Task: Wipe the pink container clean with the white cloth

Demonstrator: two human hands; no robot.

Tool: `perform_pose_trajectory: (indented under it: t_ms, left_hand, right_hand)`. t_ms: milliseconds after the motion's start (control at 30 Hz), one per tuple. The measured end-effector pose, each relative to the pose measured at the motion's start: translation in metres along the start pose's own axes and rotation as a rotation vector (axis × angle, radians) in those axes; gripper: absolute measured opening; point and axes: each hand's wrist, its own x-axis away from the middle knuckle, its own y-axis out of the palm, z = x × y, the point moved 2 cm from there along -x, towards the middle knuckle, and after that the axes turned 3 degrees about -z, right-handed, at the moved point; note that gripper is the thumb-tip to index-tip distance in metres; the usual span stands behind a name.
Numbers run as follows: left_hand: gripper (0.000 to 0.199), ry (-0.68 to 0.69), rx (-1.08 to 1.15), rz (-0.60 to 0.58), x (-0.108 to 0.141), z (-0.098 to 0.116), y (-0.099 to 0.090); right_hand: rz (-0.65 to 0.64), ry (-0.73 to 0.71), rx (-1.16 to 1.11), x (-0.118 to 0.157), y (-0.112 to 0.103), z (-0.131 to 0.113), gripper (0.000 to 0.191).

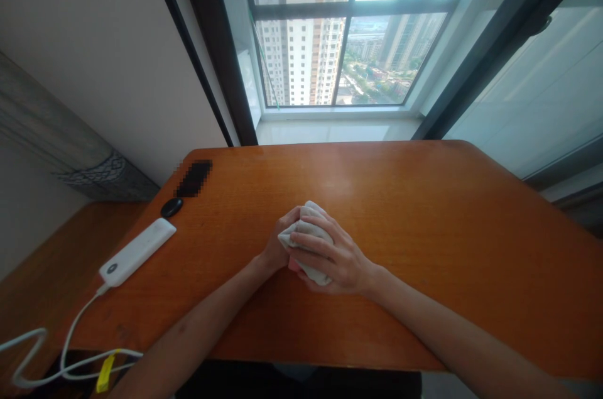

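Note:
A crumpled white cloth (315, 233) is held between my two hands, above the near middle of the wooden table. My right hand (346, 256) lies over the cloth from the right, with its fingers curled across it. On the far left side of the cloth, my left hand (277, 242) is closed, its fingers mostly hidden by the cloth. A small patch of a pinkish-red thing (294, 264) shows below the cloth between the hands; its kind cannot be made out.
On the left of the wooden table (452, 235) lie a white power strip (139, 252) with a white cable (70, 330), a round black object (172, 207) and a pixelated dark rectangle (194, 178). A yellow tag (105, 374) hangs on the cable. Behind the table is a window (351, 9).

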Motion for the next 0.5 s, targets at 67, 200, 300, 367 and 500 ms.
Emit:
perform_pose_trajectory:
  t_ms: [67, 200, 300, 367, 500]
  left_hand:
    - [0.024, 0.010, 0.039, 0.018, 0.001, 0.005, 0.000]
    - [0.020, 0.085, 0.031, 0.069, 0.003, 0.013, -0.005]
    - [0.017, 0.177, -0.029, 0.125, 0.004, 0.014, -0.008]
    - [0.015, 0.216, -0.067, 0.144, 0.005, 0.012, -0.009]
    - [0.016, 0.263, -0.187, 0.167, 0.007, 0.008, -0.011]
  right_hand:
    - [-0.009, -0.011, -0.023, -0.001, -0.001, 0.001, 0.046]
    - [-0.022, -0.011, -0.053, -0.003, -0.004, 0.002, 0.046]
    - [-0.005, 0.024, -0.069, -0.003, -0.006, 0.004, 0.049]
    - [0.006, 0.039, -0.094, -0.003, -0.008, 0.005, 0.055]
    - [0.004, 0.028, -0.133, -0.001, -0.009, 0.006, 0.060]
